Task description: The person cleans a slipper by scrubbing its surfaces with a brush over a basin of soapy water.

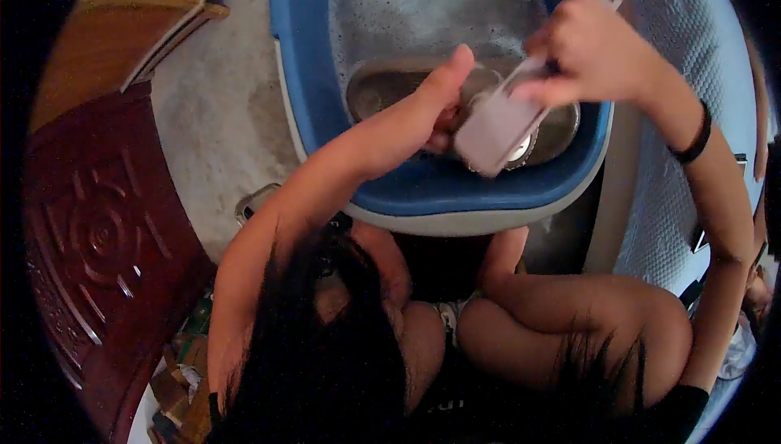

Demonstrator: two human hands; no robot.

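A: What does the head view show in the way of containers?
B: A blue plastic tub with a pale grey outer rim (pixel 480 200). Its far part holds cloudy grey water (pixel 431 4) with suds along the edges; a brownish, rounded hollow (pixel 382 90) lies in its nearer part.
A: And the hands?
B: The right hand (pixel 586 49) is closed round a pale grey, flat, rectangular object (pixel 492 131), which slants over the nearer right part of the tub. A pale tip with a small hole shows beyond the knuckles.
A: The left hand?
B: The left hand (pixel 443 98) is just beside the object's lower end, thumb raised. Its fingers are partly hidden and blurred, so one cannot tell whether it grips anything. A small, round, whitish piece (pixel 523 151) shows past the object's right edge.
A: How much room is there at the edges?
B: The person's bent legs sit close to the near rim. On the picture's right, a pale blue quilted surface (pixel 675 61) runs near the tub. Bare grey floor (pixel 220 78) opens on the left, as far as a dark red carved wooden panel (pixel 102 232).
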